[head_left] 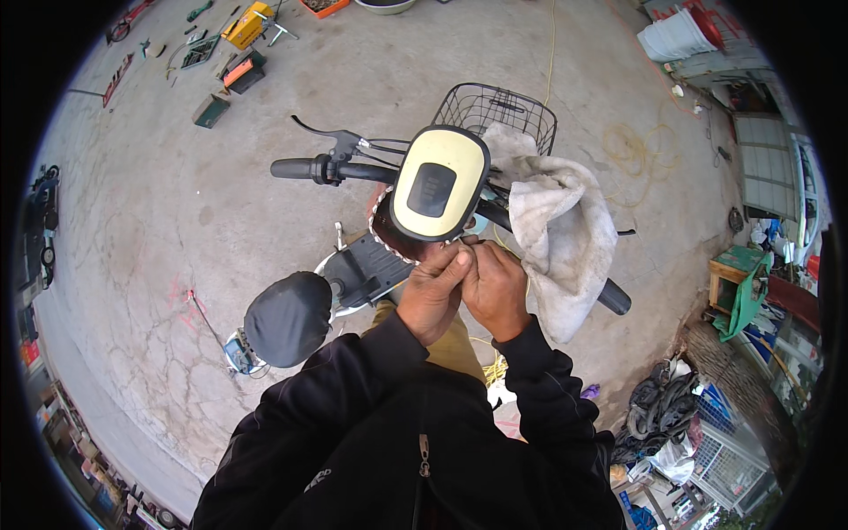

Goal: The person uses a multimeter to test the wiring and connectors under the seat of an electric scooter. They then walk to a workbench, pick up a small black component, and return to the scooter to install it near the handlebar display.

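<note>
An electric bike stands in front of me, with a cream and black display housing (439, 183) at the middle of its handlebar. Just below the housing's near edge, my left hand (433, 293) and my right hand (496, 287) meet, thumbs and fingers pinched together. Whatever they pinch is too small and covered to make out. A dirty whitish cloth (565, 234) drapes over the right side of the handlebar, beside my right hand. To the left stick out the black left grip (296, 168) and a brake lever (315, 127). A reddish-brown opening with a beaded edge (386, 228) shows under the housing.
Beyond the handlebar is a black wire basket (495, 110). The black-covered seat (289, 319) lies at my left. Toolboxes (246, 26) sit on the concrete at the far left, and a yellow hose (638, 150) coils at the right. Clutter and a log (738, 380) line the right side.
</note>
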Motion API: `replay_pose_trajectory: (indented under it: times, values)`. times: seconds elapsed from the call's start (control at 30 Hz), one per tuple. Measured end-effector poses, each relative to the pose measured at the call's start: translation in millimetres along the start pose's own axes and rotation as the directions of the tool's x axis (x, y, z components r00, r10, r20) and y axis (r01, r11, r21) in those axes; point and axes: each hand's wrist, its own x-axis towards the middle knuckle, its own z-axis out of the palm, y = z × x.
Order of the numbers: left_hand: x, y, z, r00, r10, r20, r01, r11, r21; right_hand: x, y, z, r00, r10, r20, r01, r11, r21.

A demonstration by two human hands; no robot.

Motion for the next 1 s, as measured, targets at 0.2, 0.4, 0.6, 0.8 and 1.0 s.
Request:
replay_pose_trajectory:
  times: [0.2, 0.4, 0.6, 0.8, 1.0]
  values:
    - [-1.5, 2.7, 2.4, 0.999, -0.007, -0.039, 0.008, 0.999, 0.038, -2.1, 0.4, 3.7, 0.999, 0.034, -0.022, -0.032, 0.996, 0.08]
    - [-3.6, 6.7, 8.5, 0.997, -0.02, -0.08, 0.025, 0.997, 0.069, -2.0, -1.3, 1.7, 0.999, 0.052, 0.009, -0.053, 0.991, 0.125]
    - [-5.8, 9.6, 17.0, 0.992, -0.001, -0.123, 0.015, 0.994, 0.108, -1.1, -4.0, 0.2, 0.997, 0.077, 0.021, -0.079, 0.984, 0.161]
    - [-7.4, 13.0, 24.8, 0.988, 0.002, -0.157, 0.02, 0.991, 0.134, -1.3, -6.6, -1.2, 0.994, 0.101, 0.028, -0.105, 0.977, 0.188]
    - [-7.8, 14.3, 30.2, 0.981, 0.02, -0.193, 0.012, 0.986, 0.164, -1.8, -8.4, -0.6, 0.991, 0.129, 0.025, -0.132, 0.969, 0.21]
